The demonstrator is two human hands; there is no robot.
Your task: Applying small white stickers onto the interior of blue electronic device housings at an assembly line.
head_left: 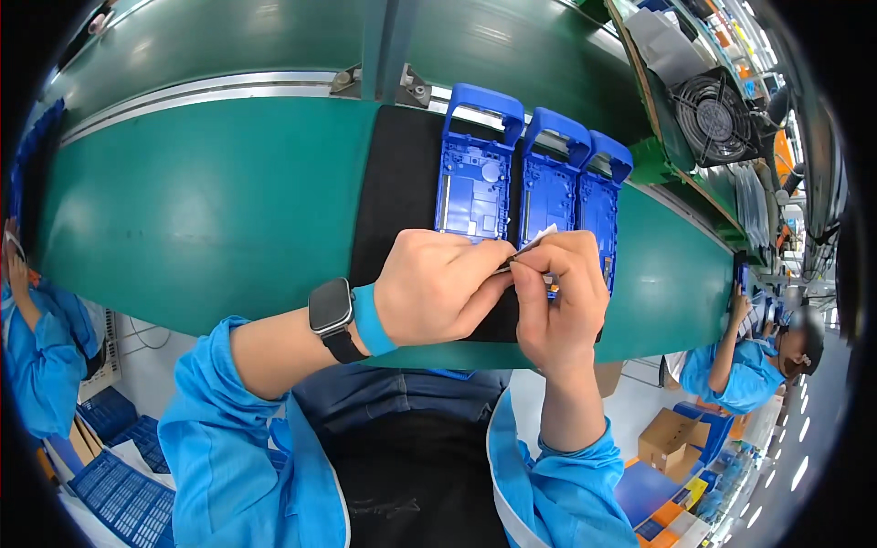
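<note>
My left hand (437, 285), with a watch and a blue band at its wrist, is closed, its thumb and forefinger pinched together. Opposite it, the fingers of my right hand (568, 294) are also pinched. Between the fingertips is a small thin white piece (539, 239) with a dark edge; its exact kind is hidden by the fingers. Just beyond my hands, three blue plastic housings with handles lie side by side: the left one (473, 183), the middle one (550, 187) and the right one (598, 208). My hands cover their near ends.
A black mat (395, 192) lies under the housings on the green bench (210, 201). Behind them run a metal rail and an upright post (385, 55). A shelf with a fan (714, 119) stands at the right. Other people (744, 365) work at both sides.
</note>
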